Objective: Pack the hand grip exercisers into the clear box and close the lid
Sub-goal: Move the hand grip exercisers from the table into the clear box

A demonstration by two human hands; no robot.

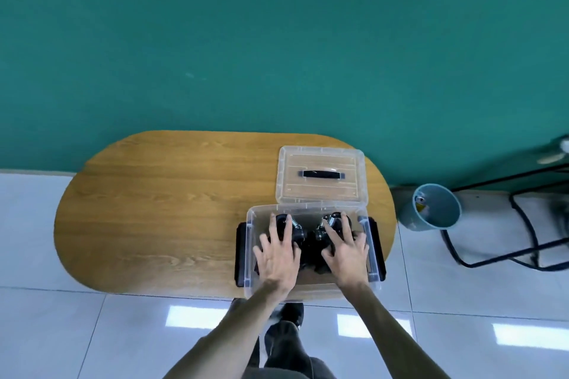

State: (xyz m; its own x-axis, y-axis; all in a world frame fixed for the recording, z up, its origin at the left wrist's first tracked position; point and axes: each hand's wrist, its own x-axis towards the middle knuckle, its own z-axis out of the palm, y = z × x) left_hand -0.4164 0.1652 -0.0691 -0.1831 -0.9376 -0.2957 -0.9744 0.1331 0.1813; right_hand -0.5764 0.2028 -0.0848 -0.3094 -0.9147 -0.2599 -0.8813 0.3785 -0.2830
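No legible text, label, brand, number or sign is found on any surface in view.

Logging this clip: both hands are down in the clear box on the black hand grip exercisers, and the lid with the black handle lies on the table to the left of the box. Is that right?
Not quite. The head view shows the lid lying on the table behind the clear box, on its far side, not left. The left hand and right hand are indeed on the hand grip exercisers.
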